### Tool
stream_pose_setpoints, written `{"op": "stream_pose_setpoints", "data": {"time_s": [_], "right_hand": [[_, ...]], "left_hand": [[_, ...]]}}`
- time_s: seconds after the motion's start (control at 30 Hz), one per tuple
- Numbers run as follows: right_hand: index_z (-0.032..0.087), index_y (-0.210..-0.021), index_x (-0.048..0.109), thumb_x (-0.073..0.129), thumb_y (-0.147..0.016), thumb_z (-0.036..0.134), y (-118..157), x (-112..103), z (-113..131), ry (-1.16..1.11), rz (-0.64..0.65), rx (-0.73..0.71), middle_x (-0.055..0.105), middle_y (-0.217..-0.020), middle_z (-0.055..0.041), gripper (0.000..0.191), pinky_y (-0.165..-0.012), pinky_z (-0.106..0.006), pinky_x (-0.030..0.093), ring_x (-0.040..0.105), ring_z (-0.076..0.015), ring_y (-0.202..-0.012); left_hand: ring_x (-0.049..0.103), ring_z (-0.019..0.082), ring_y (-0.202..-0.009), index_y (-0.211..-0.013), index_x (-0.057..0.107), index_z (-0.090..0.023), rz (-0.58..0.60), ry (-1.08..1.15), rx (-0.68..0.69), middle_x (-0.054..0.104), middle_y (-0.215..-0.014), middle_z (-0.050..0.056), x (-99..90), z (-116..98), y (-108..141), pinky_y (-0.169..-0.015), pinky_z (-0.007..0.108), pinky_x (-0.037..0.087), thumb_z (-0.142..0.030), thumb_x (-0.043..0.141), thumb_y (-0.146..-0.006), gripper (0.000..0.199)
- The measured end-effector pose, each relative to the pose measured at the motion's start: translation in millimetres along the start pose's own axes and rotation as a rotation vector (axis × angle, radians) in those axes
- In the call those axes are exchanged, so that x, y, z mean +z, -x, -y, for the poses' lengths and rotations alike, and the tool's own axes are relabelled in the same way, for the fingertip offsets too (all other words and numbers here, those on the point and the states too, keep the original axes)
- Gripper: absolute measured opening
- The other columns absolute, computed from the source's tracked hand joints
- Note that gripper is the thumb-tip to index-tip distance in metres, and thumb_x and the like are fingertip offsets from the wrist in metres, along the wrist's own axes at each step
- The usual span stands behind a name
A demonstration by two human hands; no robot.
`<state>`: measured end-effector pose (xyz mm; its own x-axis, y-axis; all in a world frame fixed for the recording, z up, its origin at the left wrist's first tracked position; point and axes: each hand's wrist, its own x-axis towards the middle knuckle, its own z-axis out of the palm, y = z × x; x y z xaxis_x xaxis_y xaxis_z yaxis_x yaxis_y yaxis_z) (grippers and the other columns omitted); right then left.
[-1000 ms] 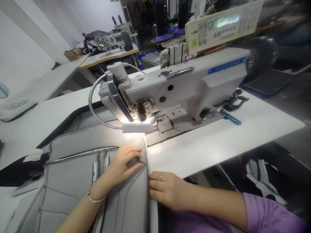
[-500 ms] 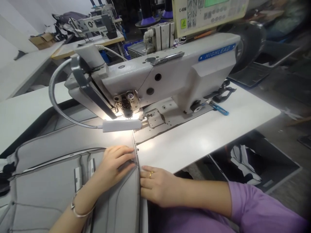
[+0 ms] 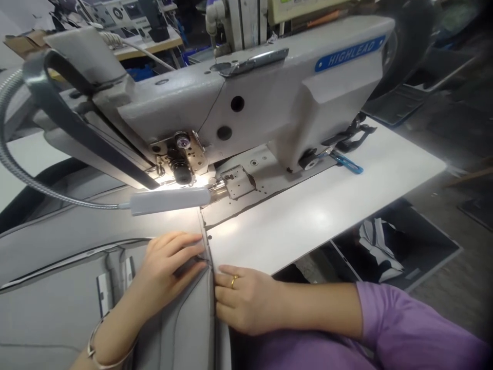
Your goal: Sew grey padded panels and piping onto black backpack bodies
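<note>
A large grey sewn cover (image 3: pixel 50 313) with dark seams spreads over the left of the white table, its right edge running up to the lit needle area of the sewing machine (image 3: pixel 262 103). My left hand (image 3: pixel 169 267) lies on the cover near that edge, thumb and fingers closed on the fabric at the seam. Just right of it, my right hand (image 3: pixel 246 298), with a ring, has its fingers curled against the same edge, gripping it. The needle itself is hidden behind the white lamp (image 3: pixel 169 201).
On the white tabletop (image 3: pixel 300 221), a blue cutter (image 3: pixel 347 162) lies by the machine's base. Below the table's front edge is a dark bin (image 3: pixel 431 252) holding fabric pieces. Another sewing machine (image 3: pixel 123 15) stands at the back left.
The view has moved closer to the machine, which looks larger and shifted left. Both hands keep nearly the same hold on the cover's edge.
</note>
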<state>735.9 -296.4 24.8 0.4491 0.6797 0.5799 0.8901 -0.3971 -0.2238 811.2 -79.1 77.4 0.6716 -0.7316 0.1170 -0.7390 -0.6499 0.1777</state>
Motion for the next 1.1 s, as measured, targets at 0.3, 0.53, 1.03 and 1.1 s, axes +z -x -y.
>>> {"op": "stream_pose_setpoints", "data": {"time_s": [0.3, 0.53, 1.03, 1.1], "right_hand": [[0.017, -0.069, 0.052, 0.049, -0.084, 0.016, 0.7, 4.4, 1.6, 0.008, -0.049, 0.006, 0.055, -0.075, -0.0019, 0.015, -0.093, -0.034, 0.042, 0.056, -0.0166, -0.078], [0.017, -0.066, 0.050, 0.049, -0.083, 0.016, 0.5, 7.8, 4.9, 0.020, -0.089, 0.019, 0.054, -0.072, -0.0021, 0.017, -0.090, -0.035, 0.044, 0.055, -0.0166, -0.075], [0.015, -0.087, 0.056, 0.047, -0.088, 0.014, -6.1, 0.3, -0.2, -0.024, -0.098, 0.053, 0.057, -0.095, -0.0068, 0.008, -0.091, -0.031, 0.043, 0.052, -0.0162, -0.094], [0.015, -0.083, 0.055, 0.047, -0.088, 0.013, -9.0, 1.8, 0.8, -0.016, -0.062, 0.034, 0.057, -0.092, -0.0063, 0.010, -0.088, -0.029, 0.045, 0.052, -0.0160, -0.095]], "left_hand": [[0.055, 0.024, -0.102, -0.099, 0.062, -0.029, -0.017, 0.010, -0.020, 0.064, -0.112, 0.002, 1.7, -0.7, -0.1, -0.085, 0.040, 0.039, -0.033, 0.063, -0.080, 0.019], [0.057, 0.024, -0.096, -0.095, 0.063, -0.028, -0.059, 0.013, -0.023, 0.065, -0.109, 0.002, 2.0, -3.8, -1.9, -0.080, 0.041, 0.039, -0.033, 0.063, -0.081, 0.015], [0.051, 0.028, -0.113, -0.095, 0.064, -0.029, 0.000, -0.034, -0.124, 0.059, -0.122, 0.004, 6.8, -3.2, 0.5, -0.093, 0.047, 0.037, -0.039, 0.057, -0.084, 0.016], [0.042, 0.032, -0.124, -0.096, 0.062, -0.028, 0.053, -0.063, -0.143, 0.050, -0.135, 0.006, 3.5, 1.2, -3.0, -0.098, 0.053, 0.032, -0.043, 0.055, -0.084, 0.021]]}}
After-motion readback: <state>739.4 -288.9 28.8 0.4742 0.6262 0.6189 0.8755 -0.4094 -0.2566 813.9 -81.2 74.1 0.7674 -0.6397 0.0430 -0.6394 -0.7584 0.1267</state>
